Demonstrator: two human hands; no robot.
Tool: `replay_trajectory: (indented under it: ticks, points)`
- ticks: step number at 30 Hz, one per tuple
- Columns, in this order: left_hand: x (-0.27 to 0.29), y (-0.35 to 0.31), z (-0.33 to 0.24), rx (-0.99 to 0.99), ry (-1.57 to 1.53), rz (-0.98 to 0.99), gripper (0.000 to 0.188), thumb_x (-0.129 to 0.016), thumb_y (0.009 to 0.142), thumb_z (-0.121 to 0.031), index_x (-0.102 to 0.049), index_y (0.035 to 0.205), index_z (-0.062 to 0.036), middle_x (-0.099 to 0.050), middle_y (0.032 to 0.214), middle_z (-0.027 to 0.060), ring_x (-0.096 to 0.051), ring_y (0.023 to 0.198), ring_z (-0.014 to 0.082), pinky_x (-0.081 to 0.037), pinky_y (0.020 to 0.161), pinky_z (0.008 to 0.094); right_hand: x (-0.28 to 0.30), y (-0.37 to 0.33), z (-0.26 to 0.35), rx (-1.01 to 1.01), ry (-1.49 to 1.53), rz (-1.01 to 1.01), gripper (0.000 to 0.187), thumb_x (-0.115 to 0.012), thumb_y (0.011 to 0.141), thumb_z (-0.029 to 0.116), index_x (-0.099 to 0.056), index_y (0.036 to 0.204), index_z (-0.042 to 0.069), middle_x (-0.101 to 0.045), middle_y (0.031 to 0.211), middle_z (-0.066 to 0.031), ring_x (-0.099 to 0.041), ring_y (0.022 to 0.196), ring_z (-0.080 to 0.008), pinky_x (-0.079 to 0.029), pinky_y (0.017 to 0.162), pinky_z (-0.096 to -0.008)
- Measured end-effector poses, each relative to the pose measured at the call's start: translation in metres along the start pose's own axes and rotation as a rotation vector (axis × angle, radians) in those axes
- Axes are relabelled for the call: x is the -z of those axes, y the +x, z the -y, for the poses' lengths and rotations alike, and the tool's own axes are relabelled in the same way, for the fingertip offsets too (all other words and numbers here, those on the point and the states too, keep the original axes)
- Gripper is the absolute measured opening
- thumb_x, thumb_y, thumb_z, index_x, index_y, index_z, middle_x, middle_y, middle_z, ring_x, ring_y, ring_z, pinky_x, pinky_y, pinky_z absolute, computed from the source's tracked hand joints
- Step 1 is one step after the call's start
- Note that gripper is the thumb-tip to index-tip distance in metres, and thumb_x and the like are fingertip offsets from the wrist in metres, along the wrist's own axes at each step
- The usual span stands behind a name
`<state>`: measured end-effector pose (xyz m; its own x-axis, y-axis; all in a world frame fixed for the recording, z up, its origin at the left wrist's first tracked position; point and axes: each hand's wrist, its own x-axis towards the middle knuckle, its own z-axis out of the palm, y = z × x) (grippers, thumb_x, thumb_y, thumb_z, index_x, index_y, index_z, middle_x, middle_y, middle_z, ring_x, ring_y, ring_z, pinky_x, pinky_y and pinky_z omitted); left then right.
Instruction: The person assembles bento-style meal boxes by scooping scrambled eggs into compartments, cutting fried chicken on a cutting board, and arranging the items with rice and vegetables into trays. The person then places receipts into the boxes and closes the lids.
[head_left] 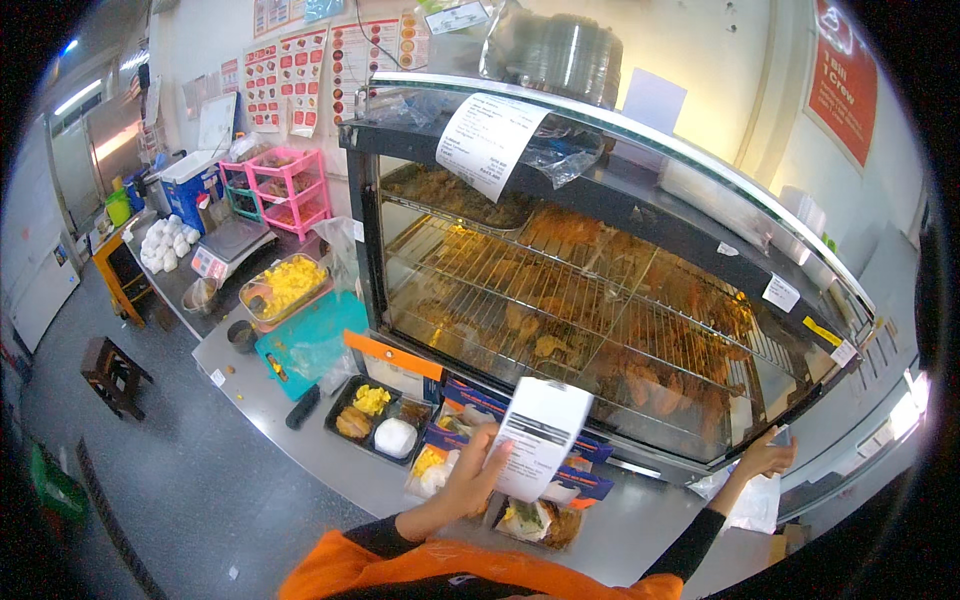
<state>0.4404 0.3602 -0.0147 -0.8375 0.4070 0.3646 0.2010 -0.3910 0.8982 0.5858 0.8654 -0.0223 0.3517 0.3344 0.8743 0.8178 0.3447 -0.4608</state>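
My left hand (pixel 474 482) pinches a white printed paper slip (pixel 540 438) and holds it up over the packed meals. Beside it sits a black compartment tray (pixel 412 452) with a white rice mound (pixel 395 437), yellow food (pixel 371 401) and a fried piece (pixel 354 422). Several open orange-and-blue food boxes (pixel 580 487) stand partly behind the slip. My right hand (pixel 765 458) is closed at the lower right corner of the glass-fronted food cabinet (pixel 650 468), by a small greyish piece; what its fingers grip is unclear. Fried chicken (pixel 640 385) shows on the wire racks inside.
Left along the counter are a teal cutting board (pixel 318 335), a black-handled tool (pixel 302 408), a tub of yellow food (pixel 290 283), a scale (pixel 232 245) and a pink rack (pixel 290 190). A whitish plastic bag (pixel 757 503) hangs below my right hand. A brown stool (pixel 113 377) stands on the floor.
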Motion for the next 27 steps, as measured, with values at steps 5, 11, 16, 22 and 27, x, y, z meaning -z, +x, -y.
replay_trajectory:
  ticks: [5,11,16,22,27]
  points:
    - [-0.022,-0.01,0.056,0.116,-0.187,-0.261,0.024,-0.045,0.096,-0.024,-0.044,0.105,-0.0012,-0.052,0.097,0.0057,-0.049,0.089,0.0108,-0.04,0.081,0.0266,0.178,-0.1,0.103,0.106,1.416,1.801,0.061,-0.042,0.091,0.05,-0.034,0.133,0.006,-0.051,0.12,-0.0157,-0.059,0.092,-0.0224,-0.046,0.084,-0.0357]
    - [0.038,-0.066,0.125,0.232,0.538,-0.292,0.03,-0.05,0.091,-0.021,-0.043,0.109,0.0011,-0.048,0.098,0.0115,-0.049,0.091,0.0227,-0.038,0.085,0.035,0.242,-0.179,0.16,-0.005,1.311,2.353,0.049,-0.066,0.08,0.009,-0.044,0.123,0.005,-0.058,0.103,-0.0062,-0.056,0.097,-0.0152,-0.047,0.081,-0.0315]
    - [0.152,-0.139,0.204,0.457,1.052,-0.237,0.052,-0.062,0.081,-0.036,-0.049,0.11,0.0046,-0.055,0.092,0.019,-0.053,0.088,0.032,-0.042,0.079,0.0401,0.232,-0.231,0.13,0.953,0.92,2.205,0.037,-0.061,0.081,0.011,-0.056,0.118,0.013,-0.063,0.107,-0.0077,-0.059,0.099,-0.0212,-0.044,0.081,-0.0354]
    - [0.186,-0.116,0.221,0.606,0.757,-0.009,0.06,-0.065,0.078,-0.042,-0.049,0.11,0.0061,-0.055,0.096,0.0204,-0.055,0.088,0.0304,-0.045,0.074,0.0366,0.229,-0.301,0.114,1.135,0.584,1.545,0.039,-0.054,0.079,0.009,-0.055,0.117,0.017,-0.057,0.1,-0.0094,-0.053,0.096,-0.023,-0.03,0.082,-0.0411]
    - [0.176,-0.09,0.239,0.356,0.729,0.229,0.069,-0.065,0.078,-0.041,-0.039,0.121,0.0069,-0.046,0.113,0.0244,-0.047,0.104,0.0324,-0.038,0.089,0.0394,0.253,-0.323,0.102,0.858,0.47,1.319,0.035,-0.056,0.077,0.012,-0.055,0.112,0.013,-0.05,0.108,-0.0119,-0.045,0.105,-0.0264,-0.027,0.087,-0.0467]
